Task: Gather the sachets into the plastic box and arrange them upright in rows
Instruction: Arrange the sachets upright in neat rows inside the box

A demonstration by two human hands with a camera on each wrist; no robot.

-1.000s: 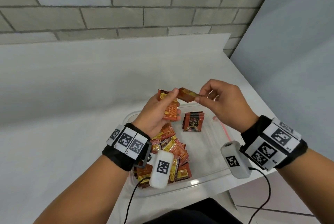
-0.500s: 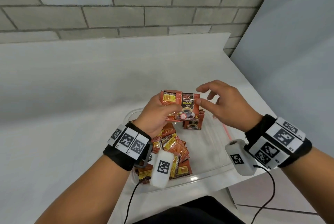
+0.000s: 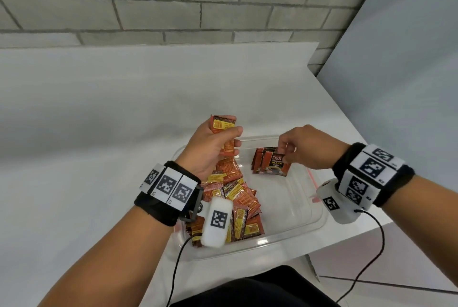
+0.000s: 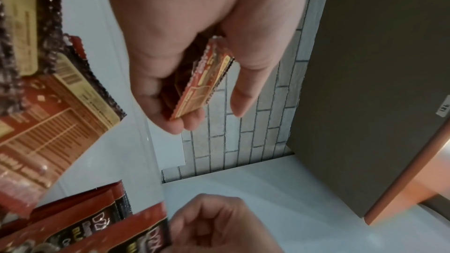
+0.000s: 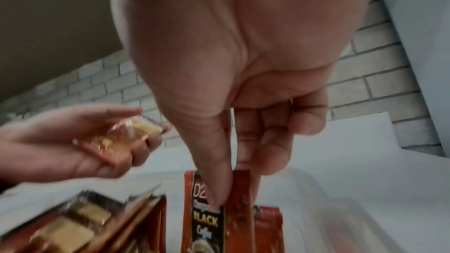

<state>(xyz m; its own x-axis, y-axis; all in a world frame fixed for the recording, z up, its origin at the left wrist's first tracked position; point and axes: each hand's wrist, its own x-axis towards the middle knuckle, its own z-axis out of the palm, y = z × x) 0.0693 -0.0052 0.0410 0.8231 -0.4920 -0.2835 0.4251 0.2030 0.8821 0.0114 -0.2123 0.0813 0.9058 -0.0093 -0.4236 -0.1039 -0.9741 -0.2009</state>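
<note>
Head view: a white table (image 3: 99, 133) against a grey brick wall (image 3: 173, 9) carries a clear plastic box (image 3: 292, 210). A loose heap of red-orange sachets (image 3: 238, 197) fills the box's left half; a short upright row (image 3: 262, 160) stands near its far wall. The left hand (image 3: 210, 148), raised over the heap, grips a small stack of sachets (image 3: 224, 131) between thumb and curled fingers. The right hand (image 3: 304, 148) pinches the top edge of the front sachet (image 3: 275, 165), which stands against that row.
</note>
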